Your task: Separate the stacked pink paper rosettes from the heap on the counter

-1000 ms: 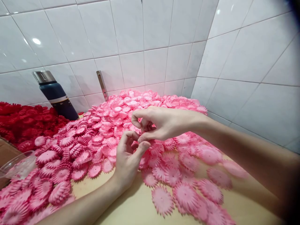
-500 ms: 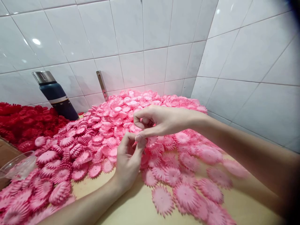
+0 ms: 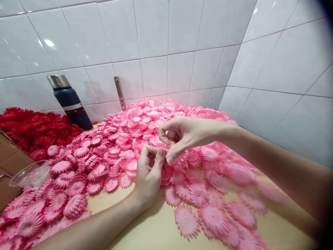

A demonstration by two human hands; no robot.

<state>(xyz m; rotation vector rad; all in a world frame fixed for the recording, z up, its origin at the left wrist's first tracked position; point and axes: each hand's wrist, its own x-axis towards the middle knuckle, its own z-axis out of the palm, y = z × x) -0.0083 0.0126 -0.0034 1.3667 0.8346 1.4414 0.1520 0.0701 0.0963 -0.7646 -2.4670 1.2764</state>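
Note:
My left hand point(image 3: 149, 173) is raised in front of the pink petal heap, with thumb and index finger pinched together. Whatever sits in that pinch is hidden or too small to name. Just to its right is my right hand point(image 3: 182, 135), its fingers curled inward and its thumb pointing down beside the left thumb tip. A small gap shows between the two thumbs, and I cannot make out what the curled fingers hold. Behind and below both hands lie many pink scalloped petal discs point(image 3: 186, 220), several with a small hole in the middle.
A dark blue bottle point(image 3: 71, 106) with a metal cap stands at the back left beside a red petal pile point(image 3: 33, 130). A clear plastic cup point(image 3: 32, 173) lies by a cardboard box point(image 3: 13, 156). White tiled walls point(image 3: 153, 31) enclose the yellowish tabletop point(image 3: 140, 232).
My right thumb has moved right, off the left thumb it was touching. The left hand keeps its pinch. The whole view has shifted slightly.

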